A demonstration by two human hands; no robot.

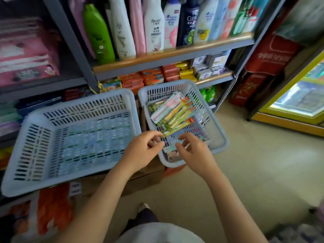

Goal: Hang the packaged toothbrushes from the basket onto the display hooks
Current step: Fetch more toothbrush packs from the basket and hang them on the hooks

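Toward the far side of the right basket your packaged toothbrushes lie fanned in a loose pile, tops pointing to its far corner. Your left hand pinches the near end of the bottom pack, likely to slide it free; your right hand hovers beside it with fingers loosely spread, gripping nothing. Left of it, the bigger basket holds nothing. No display hooks are in view.
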